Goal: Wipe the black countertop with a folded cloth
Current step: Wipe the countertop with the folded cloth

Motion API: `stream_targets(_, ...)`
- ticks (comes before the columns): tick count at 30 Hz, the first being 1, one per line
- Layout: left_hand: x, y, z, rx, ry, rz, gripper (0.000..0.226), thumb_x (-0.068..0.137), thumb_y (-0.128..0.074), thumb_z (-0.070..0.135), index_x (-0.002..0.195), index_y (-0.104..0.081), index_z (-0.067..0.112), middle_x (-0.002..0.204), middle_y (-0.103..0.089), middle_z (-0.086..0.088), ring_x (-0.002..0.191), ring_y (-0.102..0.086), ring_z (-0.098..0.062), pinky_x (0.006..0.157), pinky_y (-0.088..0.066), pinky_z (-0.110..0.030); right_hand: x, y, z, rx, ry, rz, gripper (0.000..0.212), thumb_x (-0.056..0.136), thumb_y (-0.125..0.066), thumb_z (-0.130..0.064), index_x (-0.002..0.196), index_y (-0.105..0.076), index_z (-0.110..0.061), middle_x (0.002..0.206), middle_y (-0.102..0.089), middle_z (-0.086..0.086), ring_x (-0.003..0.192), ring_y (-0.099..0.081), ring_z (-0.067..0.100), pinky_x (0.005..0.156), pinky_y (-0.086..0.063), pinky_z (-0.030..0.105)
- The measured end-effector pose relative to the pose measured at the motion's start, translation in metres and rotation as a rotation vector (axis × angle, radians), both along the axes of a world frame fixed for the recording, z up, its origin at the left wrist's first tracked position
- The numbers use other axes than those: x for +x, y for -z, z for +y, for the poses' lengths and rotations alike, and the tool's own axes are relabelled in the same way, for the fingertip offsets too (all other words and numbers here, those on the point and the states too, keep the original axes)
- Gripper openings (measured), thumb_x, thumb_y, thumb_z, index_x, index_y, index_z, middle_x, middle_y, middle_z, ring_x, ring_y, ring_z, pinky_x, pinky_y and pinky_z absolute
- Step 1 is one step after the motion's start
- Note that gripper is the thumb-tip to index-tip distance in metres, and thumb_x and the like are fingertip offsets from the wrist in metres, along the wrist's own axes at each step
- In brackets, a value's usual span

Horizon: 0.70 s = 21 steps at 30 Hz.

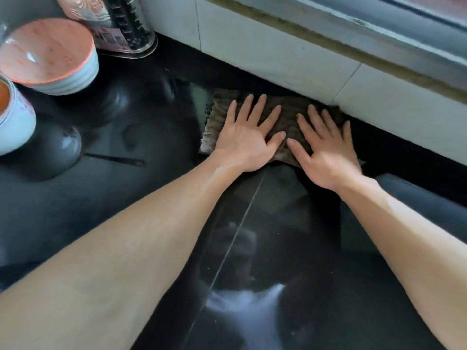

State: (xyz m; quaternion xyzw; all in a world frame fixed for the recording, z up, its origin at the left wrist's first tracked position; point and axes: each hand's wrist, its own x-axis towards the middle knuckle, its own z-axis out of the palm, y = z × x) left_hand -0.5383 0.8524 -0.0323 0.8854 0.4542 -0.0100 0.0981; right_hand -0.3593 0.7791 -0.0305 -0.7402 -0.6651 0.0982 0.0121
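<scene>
Both hands lie flat on a folded brown cloth [283, 122] at the far side of the glossy black bench [252, 236], where the cloth's far edge lies against the foot of the white tiled wall [278, 54]. The left hand [249, 140] presses palm-down on the cloth's left half, its fingers [257, 107] spread and stretched toward the wall; the right hand [328, 152] does the same on the right half, its fingers [318, 120] also splayed. Neither hand grips anything — the palms and fingers simply bear down on the fabric, with the two thumbs nearly meeting over the middle of the cloth. The cloth's ribbed left edge shows beyond the left hand, and a corner pokes out past the right hand. A thin pale seam [240, 231] runs across the bench between the forearms toward the cloth. Well to the left stands a stack of pale blue bowls with pink insides [50, 56], and beside it, at the picture's edge, another pale blue vessel [12, 120]. Behind the bowls, in the corner, sits a clear plastic holder [131, 31].
</scene>
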Motion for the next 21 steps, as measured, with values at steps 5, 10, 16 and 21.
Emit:
stream_targets(5,-0.003,-0.003,-0.041,-0.008,0.074,0.001,0.065,0.098,-0.013,0.061,0.156,-0.005,0.033,0.166,0.005,-0.004,0.151,0.01,-0.023,0.12,0.008,-0.049,-0.008,-0.005,-0.057,0.001,0.06,-0.003,0.074,0.092,-0.009,-0.071,0.155,-0.013,-0.032,0.164,0.002,-0.007,0.15,0.008,0.014,0.118,0.013,0.046)
stream_targets(10,-0.02,-0.003,-0.091,-0.007,0.13,0.034,0.066,0.097,-0.006,0.063,0.155,0.006,0.034,0.165,0.012,-0.002,0.15,0.017,-0.022,0.119,0.01,-0.05,-0.027,-0.005,-0.119,-0.01,0.094,-0.039,0.073,0.092,-0.004,-0.074,0.154,-0.007,-0.036,0.162,0.006,-0.011,0.149,0.012,0.012,0.119,0.011,0.047)
stream_targets(16,-0.041,-0.007,-0.137,-0.039,0.131,0.068,0.066,0.097,-0.004,0.062,0.154,0.013,0.034,0.163,0.021,-0.002,0.147,0.026,-0.022,0.118,0.01,-0.052,-0.046,-0.007,-0.166,-0.01,0.078,-0.055,0.072,0.094,-0.009,-0.071,0.155,-0.011,-0.032,0.163,0.0,-0.008,0.15,0.009,0.014,0.119,0.006,0.051)
stream_targets(21,-0.063,-0.011,-0.179,-0.05,0.12,0.062,0.066,0.097,-0.003,0.063,0.153,0.015,0.034,0.162,0.024,-0.001,0.145,0.03,-0.02,0.118,0.011,-0.052,-0.067,-0.01,-0.206,0.002,0.05,-0.051,0.069,0.097,-0.016,-0.067,0.154,-0.018,-0.028,0.163,-0.01,-0.005,0.15,0.004,0.016,0.119,0.001,0.054)
